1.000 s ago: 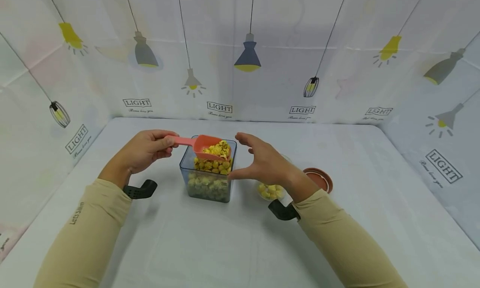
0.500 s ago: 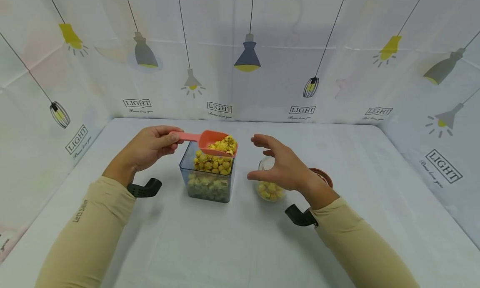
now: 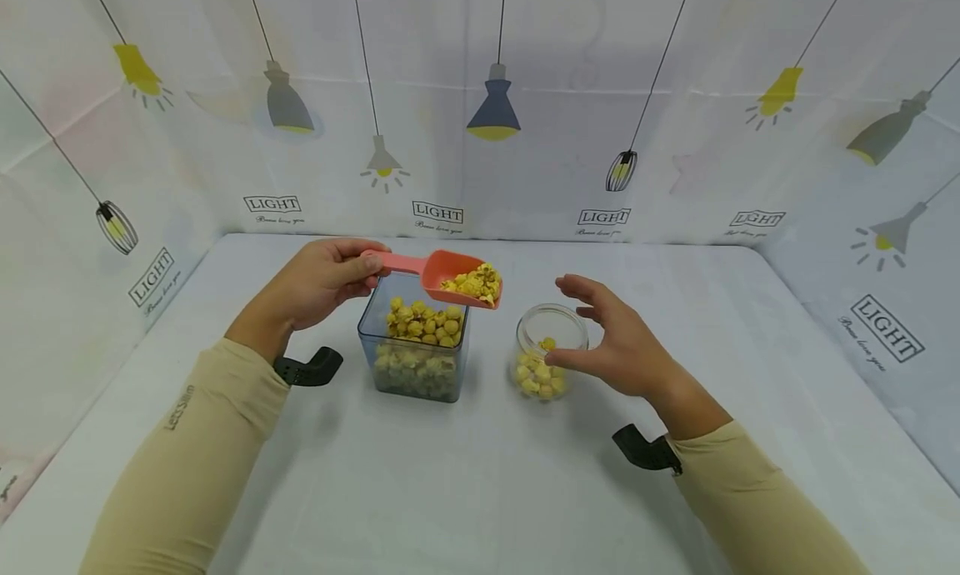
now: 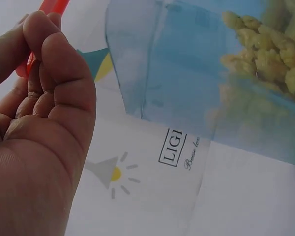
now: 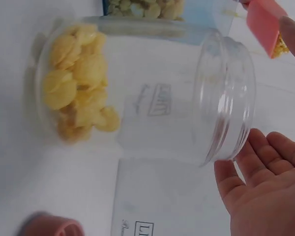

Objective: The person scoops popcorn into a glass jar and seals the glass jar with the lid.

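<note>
My left hand (image 3: 318, 285) pinches the end of the handle of a coral-red scoop (image 3: 442, 267). Yellow popcorn (image 3: 480, 283) fills the front of the scoop, which hangs level past the right rim of a bluish clear bin (image 3: 408, 343). More popcorn (image 3: 423, 321) lies in that bin. Right of it stands a clear screw-neck jar (image 3: 551, 310), with some popcorn (image 5: 83, 78) at its bottom. My right hand (image 3: 630, 350) is beside the jar, thumb and fingers spread, holding nothing. In the right wrist view its fingertips (image 5: 226, 172) are right at the jar's neck.
A reddish-brown lid (image 5: 51, 227) lies near the jar, hidden behind my right hand in the head view. The white-covered table (image 3: 480, 492) meets a lamp-printed backdrop (image 3: 675, 217) at its back and sides.
My left hand has carried the loaded scoop up and right, from over the bin toward the jar. My right hand has moved right, from the bin's edge to beside the jar.
</note>
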The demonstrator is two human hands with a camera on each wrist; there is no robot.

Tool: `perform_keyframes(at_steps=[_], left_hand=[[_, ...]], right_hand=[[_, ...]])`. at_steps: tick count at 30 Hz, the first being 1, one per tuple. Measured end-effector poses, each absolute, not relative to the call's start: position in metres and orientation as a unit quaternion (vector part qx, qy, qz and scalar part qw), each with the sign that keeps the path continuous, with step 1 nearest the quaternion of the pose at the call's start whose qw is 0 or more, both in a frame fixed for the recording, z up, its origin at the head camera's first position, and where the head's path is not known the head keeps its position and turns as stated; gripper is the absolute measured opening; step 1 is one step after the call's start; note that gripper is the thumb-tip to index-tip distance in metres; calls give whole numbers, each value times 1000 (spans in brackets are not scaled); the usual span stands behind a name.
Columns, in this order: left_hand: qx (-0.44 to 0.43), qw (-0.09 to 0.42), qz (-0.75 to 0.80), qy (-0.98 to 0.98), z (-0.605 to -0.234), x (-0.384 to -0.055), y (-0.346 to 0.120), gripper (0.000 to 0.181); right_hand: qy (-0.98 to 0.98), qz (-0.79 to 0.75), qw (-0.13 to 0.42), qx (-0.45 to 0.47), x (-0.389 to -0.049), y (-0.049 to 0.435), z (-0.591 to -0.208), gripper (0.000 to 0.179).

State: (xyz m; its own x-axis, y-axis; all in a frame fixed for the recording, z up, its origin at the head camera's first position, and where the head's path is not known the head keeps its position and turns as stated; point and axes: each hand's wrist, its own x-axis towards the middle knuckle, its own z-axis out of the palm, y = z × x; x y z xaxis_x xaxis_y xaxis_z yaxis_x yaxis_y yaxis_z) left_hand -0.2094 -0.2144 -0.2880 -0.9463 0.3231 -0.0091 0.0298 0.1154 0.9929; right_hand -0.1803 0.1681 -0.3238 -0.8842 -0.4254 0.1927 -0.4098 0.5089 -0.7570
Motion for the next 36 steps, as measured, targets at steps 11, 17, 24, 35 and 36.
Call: perform_keyframes(at_steps=[11,17,24,35,36], left_hand=[[142,125,654,732,-285,-216,-191,34],[130,135,651,736,-284,-218,-179,32],[127,148,649,736,-284,-222,-164,33],[132,152,590,782,-283,-223,-147,33],[131,153,583,787,-282,-222,-146,33]], right_hand=[[867,-454,23,-201,-179,178,-343,99],[866,-465,52,-173,-180,178,-354,100],[873,-459,64,-149,-179,176,-362,99],[875,-458,61,-147,-176,175,-366,98],[875,-458,60,-148,-175,175,-366,97]])
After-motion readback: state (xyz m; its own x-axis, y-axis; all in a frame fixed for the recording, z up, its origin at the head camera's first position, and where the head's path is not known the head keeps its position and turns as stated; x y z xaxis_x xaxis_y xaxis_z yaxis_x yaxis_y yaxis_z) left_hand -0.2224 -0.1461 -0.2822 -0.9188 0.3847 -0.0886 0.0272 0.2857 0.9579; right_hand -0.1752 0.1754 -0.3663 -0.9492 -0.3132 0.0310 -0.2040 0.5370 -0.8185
